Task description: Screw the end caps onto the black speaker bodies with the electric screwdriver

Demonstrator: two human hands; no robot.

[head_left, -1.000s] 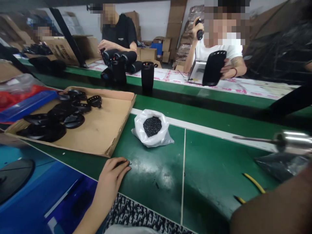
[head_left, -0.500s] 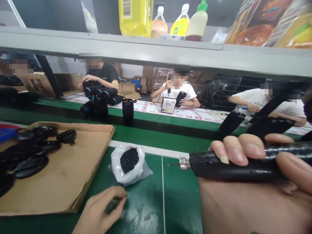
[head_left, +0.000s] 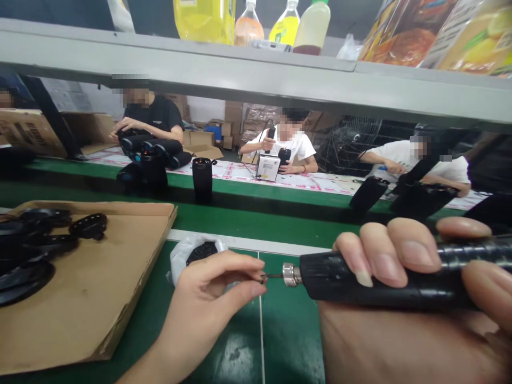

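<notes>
My right hand (head_left: 400, 261) is wrapped round a black electric screwdriver (head_left: 332, 277), held level with its thin bit pointing left. Thumb and forefinger of my left hand (head_left: 212, 298) pinch a small dark screw (head_left: 262, 279) at the tip of the bit. Whether the screw is seated on the bit is too small to tell. Behind my left hand stands a white plastic bag (head_left: 178, 258) full of small black screws (head_left: 202, 252), partly hidden by the fingers.
A cardboard tray (head_left: 120, 266) with several black plastic parts (head_left: 88, 226) lies at left. Black cylindrical speakers (head_left: 202, 178) stand across the green bench (head_left: 240, 226). Several co-workers sit opposite. Overhead runs a grey shelf (head_left: 240, 69) bearing bottles (head_left: 312, 29).
My left hand has risen and moved right, from in front of the bag to the bit's tip. The screwdriver stays in my right hand, and the view has shifted slightly.
</notes>
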